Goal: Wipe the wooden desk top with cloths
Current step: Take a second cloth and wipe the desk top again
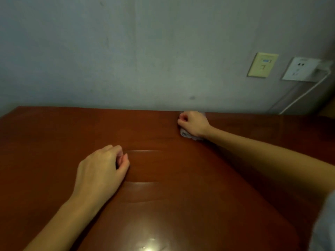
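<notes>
Two bare hands rest on a reddish-brown polished wooden surface (54, 133) set against a grey plastered wall (126, 51). On that wall, beyond the surface's far right corner, sit a yellowed rectangular wall plate (262, 65) and a white socket outlet (299, 69), from which a white cable (304, 95) slopes down behind the rear edge. None of this obstructs the surface. A grey sleeve (326, 223) shows at the right margin.

The right hand (193, 123) lies at the rear edge, right of centre, knuckles pointing left, its grip clamped on a pale crumpled cloth (186, 134) pressed to the surface. Only a bunched strip shows along the hand's near side, running roughly parallel to the rear edge. The rest is covered, so its full long axis cannot be told.

The left hand (101, 169) rests mid-surface, left of centre, well apart from the cloth. Its grip is curled together, thumb against forefinger, with nothing visible in it.
</notes>
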`<state>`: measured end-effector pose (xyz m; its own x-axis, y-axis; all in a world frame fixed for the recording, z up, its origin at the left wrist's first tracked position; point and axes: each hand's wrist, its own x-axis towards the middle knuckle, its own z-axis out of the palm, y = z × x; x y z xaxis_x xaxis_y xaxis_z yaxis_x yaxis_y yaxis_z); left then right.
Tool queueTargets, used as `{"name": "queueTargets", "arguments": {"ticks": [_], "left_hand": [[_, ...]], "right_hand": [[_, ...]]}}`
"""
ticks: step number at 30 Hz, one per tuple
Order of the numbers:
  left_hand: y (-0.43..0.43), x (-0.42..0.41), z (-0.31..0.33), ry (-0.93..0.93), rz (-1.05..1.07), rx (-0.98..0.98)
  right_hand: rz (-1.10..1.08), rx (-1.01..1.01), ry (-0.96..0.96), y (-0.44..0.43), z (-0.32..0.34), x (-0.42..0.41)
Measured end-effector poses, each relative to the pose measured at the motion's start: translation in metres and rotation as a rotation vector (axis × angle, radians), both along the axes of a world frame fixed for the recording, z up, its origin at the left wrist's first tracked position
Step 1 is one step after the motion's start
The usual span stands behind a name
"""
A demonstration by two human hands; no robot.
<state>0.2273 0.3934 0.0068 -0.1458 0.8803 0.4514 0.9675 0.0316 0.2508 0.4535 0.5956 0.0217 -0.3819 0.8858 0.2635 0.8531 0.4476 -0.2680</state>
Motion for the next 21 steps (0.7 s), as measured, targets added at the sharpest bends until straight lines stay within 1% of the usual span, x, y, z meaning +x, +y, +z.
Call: {"name": "queueTargets", "arguments": {"ticks": [2,5,8,10,13,18,21], "left_hand": [[0.001,0.0,0.0,0.006,0.009,-0.004],[0.003,0.0,-0.002,0.016,0.016,0.001],[0.003,0.0,-0.001,0.021,0.025,0.002],[0.002,0.0,0.0,0.019,0.024,-0.001],[0.002,0.001,0.0,0.014,0.022,0.011],[0.0,0.001,-0.001,-0.01,0.018,0.016],[-0.002,0.001,0.0,-0.01,0.01,0.008]], "right_hand": [[-0.088,-0.015,0.002,0.026,0.004,-0.006],[-0.161,-0.027,0.003,0.053,0.006,-0.019],[-0.214,-0.024,-0.016,0.057,0.006,-0.026],[-0.21,-0.015,-0.012,0.045,0.006,-0.026],[-0.139,-0.006,-0.018,0.007,0.006,-0.027],[0.1,0.038,-0.044,-0.101,-0.002,-0.031],[0.239,0.032,-0.021,-0.161,-0.007,-0.026]]}}
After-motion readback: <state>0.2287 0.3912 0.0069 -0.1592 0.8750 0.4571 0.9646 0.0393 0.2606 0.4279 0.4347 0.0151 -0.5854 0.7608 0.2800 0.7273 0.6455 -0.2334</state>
